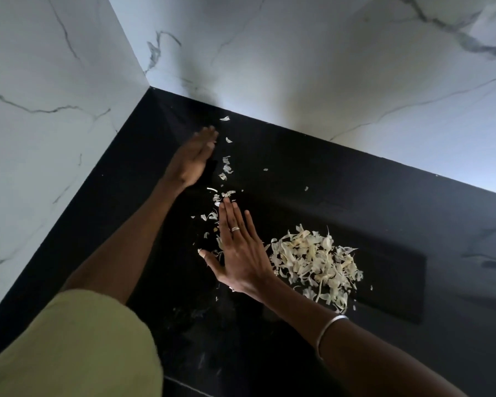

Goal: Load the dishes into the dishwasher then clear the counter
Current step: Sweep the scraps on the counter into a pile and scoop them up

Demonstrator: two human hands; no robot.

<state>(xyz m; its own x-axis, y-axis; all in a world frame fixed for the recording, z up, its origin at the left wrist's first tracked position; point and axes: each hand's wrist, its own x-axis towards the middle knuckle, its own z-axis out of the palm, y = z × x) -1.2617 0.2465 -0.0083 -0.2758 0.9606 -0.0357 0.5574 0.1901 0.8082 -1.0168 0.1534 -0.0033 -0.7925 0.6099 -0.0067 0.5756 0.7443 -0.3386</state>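
Where the black counter (pixel 355 196) meets the marble wall (pixel 327 67) corner, the blurred left hand (pixel 194 160) stands edge-on, fingers straight. The right hand (pixel 238 250) lies flat, fingers extended, holding nothing, between scattered peels (pixel 225 167) and a peel pile (pixel 315 262). No writing shows.

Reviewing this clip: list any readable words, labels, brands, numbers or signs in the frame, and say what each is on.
None: no readable text in this view.
Black counter, marble walls and peel pile: unprinted.
Ring on the right hand and bangle: plain, no marking visible.
Left hand: motion-blurred, nothing written.
Dark mark on the sleeve, lower left edge: cut off, unreadable.
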